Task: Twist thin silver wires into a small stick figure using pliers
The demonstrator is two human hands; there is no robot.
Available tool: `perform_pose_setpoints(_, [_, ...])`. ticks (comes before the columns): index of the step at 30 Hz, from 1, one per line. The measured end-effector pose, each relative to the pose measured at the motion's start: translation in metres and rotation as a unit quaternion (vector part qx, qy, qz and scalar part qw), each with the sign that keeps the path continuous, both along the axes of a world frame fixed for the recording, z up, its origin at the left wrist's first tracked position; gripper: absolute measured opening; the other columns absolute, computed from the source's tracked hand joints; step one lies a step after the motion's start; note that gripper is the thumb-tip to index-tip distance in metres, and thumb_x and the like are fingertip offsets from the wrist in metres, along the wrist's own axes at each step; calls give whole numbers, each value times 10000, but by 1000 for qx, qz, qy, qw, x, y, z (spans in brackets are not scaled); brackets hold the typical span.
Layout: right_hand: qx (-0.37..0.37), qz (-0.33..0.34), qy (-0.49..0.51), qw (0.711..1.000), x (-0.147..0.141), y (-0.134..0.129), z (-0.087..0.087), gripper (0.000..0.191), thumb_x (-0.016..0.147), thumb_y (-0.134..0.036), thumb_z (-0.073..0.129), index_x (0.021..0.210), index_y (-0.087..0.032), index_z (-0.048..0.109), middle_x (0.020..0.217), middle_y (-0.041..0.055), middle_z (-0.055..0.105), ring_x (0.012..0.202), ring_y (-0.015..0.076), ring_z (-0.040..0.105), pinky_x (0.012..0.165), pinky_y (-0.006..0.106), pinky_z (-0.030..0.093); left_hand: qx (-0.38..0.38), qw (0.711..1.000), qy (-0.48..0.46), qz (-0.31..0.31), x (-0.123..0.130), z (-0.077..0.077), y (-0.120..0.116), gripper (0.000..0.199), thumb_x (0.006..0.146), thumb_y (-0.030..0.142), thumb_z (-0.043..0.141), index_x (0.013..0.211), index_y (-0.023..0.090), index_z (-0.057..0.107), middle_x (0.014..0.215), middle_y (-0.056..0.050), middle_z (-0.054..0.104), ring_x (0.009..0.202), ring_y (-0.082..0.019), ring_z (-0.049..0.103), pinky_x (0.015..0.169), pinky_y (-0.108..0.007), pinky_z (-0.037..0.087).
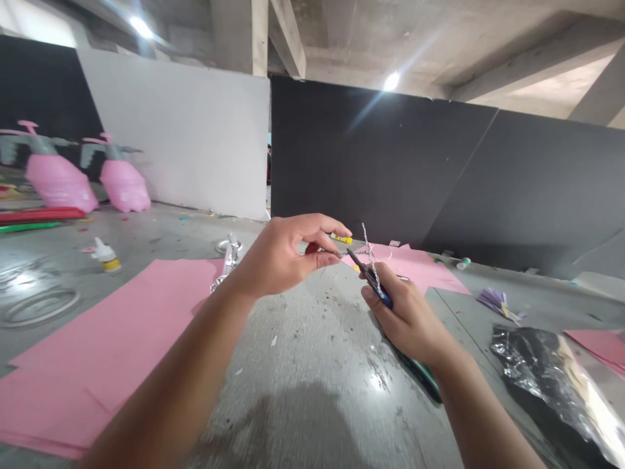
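In the middle of the head view, my left hand (293,254) pinches one end of a thin twisted silvery wire (368,251) between thumb and fingers. The wire runs sideways to a crossing strand that stands up and leans beside the tool. My right hand (403,312) is wrapped round dark pliers (364,270) with blue on the handle. Their tip points up and left, close to the wire. Whether the jaws touch it cannot be made out. Part of the handles is hidden in my palm.
Pink sheets (141,319) lie left, more pink paper (420,268) behind my hands. A glue bottle (106,255), wire coils (41,306) and pink spray bottles (124,182) are at left. A plastic bag (541,371) and purple folded paper (495,301) sit right; a green-handled tool (420,374) lies below my right hand.
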State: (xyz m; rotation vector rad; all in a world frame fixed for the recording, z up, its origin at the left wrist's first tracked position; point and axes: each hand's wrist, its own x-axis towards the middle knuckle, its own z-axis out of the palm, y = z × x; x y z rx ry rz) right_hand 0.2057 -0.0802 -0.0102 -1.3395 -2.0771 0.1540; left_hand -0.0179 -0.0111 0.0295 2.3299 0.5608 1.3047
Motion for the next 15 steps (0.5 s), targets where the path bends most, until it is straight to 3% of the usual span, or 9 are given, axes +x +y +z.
perform_pose_setpoints(4, [-44, 11, 21, 999, -1, -1, 2, 199, 977, -395, 396, 990, -217, 483, 670, -28, 489, 579, 140, 445, 562, 297, 352, 233, 967, 14, 99, 4, -7, 6, 252, 871, 167, 635, 1020, 351, 724, 775, 24, 716, 764, -182, 623, 926, -399, 430])
perform_pose_setpoints(7, [-32, 1, 25, 999, 0, -2, 5, 234, 981, -411, 384, 1017, -212, 504, 664, -26, 484, 584, 145, 444, 562, 299, 354, 268, 957, 6, 111, 8, -9, 5, 273, 886, 144, 598, 1025, 344, 721, 840, 17, 730, 804, -186, 626, 931, -394, 419])
perform_pose_setpoints(10, [13, -14, 5, 1000, 3, -3, 7, 182, 972, -375, 403, 963, -217, 491, 697, -5, 516, 613, 158, 459, 580, 309, 353, 158, 982, -11, 99, 11, -4, -1, 179, 885, 284, 645, 1054, 266, 701, 922, -25, 716, 786, -178, 619, 839, -349, 461])
perform_pose_setpoints(12, [30, -19, -11, 999, 5, -3, 8, 136, 960, -346, 419, 905, -228, 457, 697, -3, 513, 611, 160, 446, 574, 309, 343, 45, 996, -34, 69, 10, 1, -5, 219, 884, 369, 646, 1038, 220, 691, 868, -36, 680, 743, -163, 601, 738, -305, 472])
perform_pose_setpoints(15, [42, -19, -27, 999, 7, -3, 6, 105, 932, -313, 452, 870, -241, 408, 686, -12, 492, 603, 163, 424, 568, 309, 335, -100, 994, -36, 5, 6, 6, -6, 245, 922, 410, 583, 1005, 204, 687, 738, -23, 634, 703, -152, 597, 633, -267, 448])
